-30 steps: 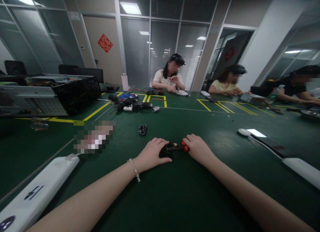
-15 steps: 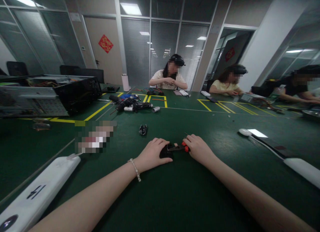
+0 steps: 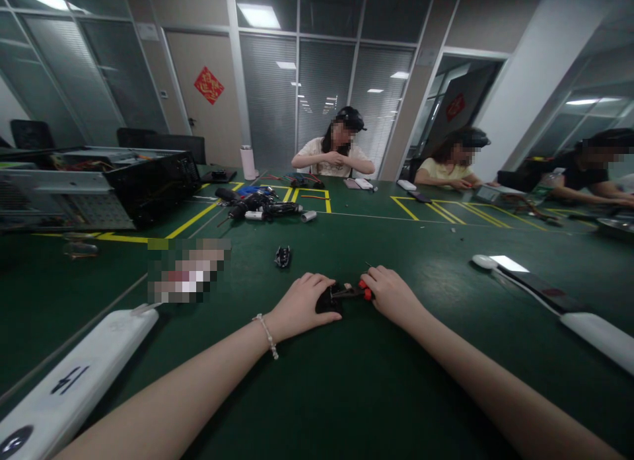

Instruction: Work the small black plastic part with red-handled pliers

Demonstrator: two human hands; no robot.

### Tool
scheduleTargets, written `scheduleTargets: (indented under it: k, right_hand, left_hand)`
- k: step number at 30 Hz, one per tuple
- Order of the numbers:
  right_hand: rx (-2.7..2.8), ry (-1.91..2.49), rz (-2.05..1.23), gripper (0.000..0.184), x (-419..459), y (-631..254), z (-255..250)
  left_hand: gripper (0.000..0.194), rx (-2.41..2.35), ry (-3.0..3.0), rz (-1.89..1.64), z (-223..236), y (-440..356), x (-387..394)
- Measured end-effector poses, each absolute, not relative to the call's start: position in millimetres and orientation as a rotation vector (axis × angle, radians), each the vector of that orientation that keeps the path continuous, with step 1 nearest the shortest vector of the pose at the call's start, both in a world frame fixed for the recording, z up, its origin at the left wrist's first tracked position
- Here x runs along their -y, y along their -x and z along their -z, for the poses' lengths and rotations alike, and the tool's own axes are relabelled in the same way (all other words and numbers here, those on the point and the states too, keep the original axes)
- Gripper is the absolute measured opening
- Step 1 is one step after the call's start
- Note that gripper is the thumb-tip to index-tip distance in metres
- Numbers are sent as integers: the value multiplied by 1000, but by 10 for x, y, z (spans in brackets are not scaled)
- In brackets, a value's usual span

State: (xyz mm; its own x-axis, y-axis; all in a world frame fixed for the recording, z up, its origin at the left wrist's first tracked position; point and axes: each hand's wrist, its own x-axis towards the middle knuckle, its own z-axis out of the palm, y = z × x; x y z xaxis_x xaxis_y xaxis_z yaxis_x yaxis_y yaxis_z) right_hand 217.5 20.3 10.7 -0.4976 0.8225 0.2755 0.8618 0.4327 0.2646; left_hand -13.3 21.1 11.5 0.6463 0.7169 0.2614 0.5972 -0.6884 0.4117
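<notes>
Amid broad tabletop (image 3: 341, 387), right fingers (image 3: 377, 279) grip pliers (image 3: 352, 293)

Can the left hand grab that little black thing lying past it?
Probably yes: nothing shows between the left hand and the little black thing, though that hand would first need to release the dark part it holds.

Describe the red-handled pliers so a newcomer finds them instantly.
On the green table, find the two nearest hands. The left hand holds a small black part; the right hand grips the pliers, their dark nose pointing at that part. Red grips set them apart from it and the black-and-silver piece beyond.
</notes>
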Motion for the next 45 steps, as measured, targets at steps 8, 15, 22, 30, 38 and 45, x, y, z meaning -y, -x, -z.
scheduleTargets:
  k: [8, 15, 22, 30, 38, 45]
  right_hand:
    - [2552, 1539, 580, 30, -210, -2169, -87]
    - [2534, 1533, 598, 29, -205, -2183, -70]
    - [2547, 1526, 591, 30, -215, -2224, -91]
    - [2563, 1468, 612, 31, -233, -2252, -92]
    - [2560, 1399, 607, 30, -241, -2217, -75]
    - [2581, 1466, 576, 28, -249, -2203, -79]
  left_hand:
    - [61, -1078, -2556, -557, -126, 142, -208]
    - [59, -1076, -2573, -580, -105, 134, -211]
    - [59, -1071, -2563, -571, -123, 141, -207]
    - [60, -1065, -2558, -558, -131, 145, -212]
    - [61, -1069, -2562, -544, -143, 142, -206]
    - [61, -1062, -2569, -571, -108, 133, -222]
